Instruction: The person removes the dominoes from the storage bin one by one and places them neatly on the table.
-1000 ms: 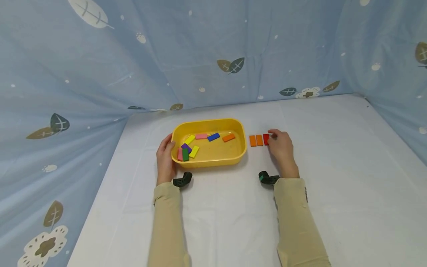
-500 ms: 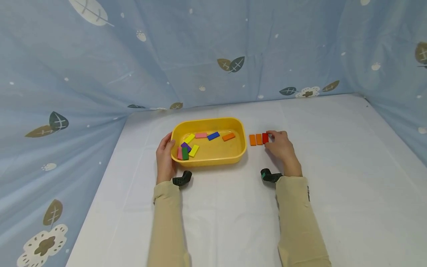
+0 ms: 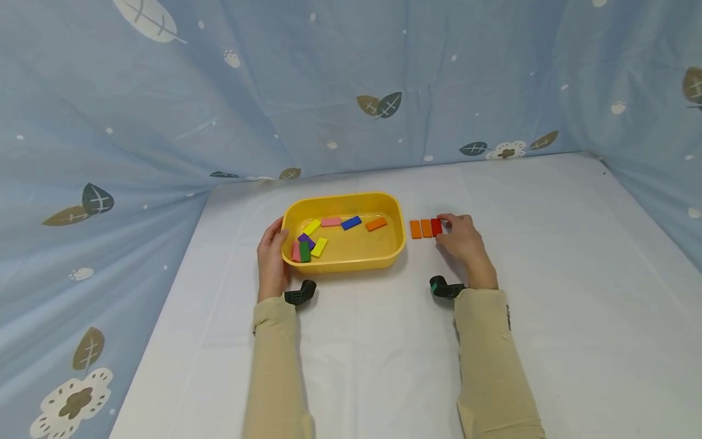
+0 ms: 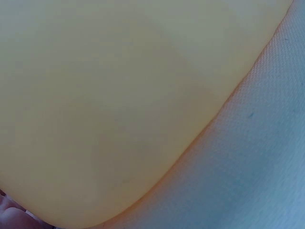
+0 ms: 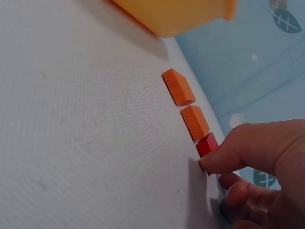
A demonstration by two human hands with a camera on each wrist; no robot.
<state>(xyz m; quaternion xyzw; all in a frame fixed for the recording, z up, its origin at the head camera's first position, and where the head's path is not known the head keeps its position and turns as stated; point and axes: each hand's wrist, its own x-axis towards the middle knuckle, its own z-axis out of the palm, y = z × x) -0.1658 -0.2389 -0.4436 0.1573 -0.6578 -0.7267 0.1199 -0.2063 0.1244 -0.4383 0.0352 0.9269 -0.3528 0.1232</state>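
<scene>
Step in hand, by my read: squaring the red block [image 3: 436, 227] up as third in a short row. Right grip [image 3: 463, 242] (bare hand) is pinching it end to end from the right, one digit at the near end, another at the far end. Red is lying on the white surface [image 3: 356, 341], to the right of the yellow tub [image 3: 342, 266].

The middle orange block [image 3: 426, 228] is sitting right next to red, the outer orange block [image 3: 415, 229] one place further left. All three are lying about parallel, long sides facing. Can't tell if red is touching its neighbour.

Left grip [image 3: 271, 259] is holding the tub's left end, thumb on the rim; fingers are partly hiding behind the wall. Left wrist view is showing mostly plain tub wall.

Inside the tub, a loose orange block [image 3: 376, 224] is lying nearest the row, then a blue block [image 3: 351, 222]. Pink, yellow, purple and green blocks are lying further left, some bunching in the near-left corner.

Next move, as I'm judging it, is calling for a clean release: opening the right grip along the block's length, not dragging red out of line.
</scene>
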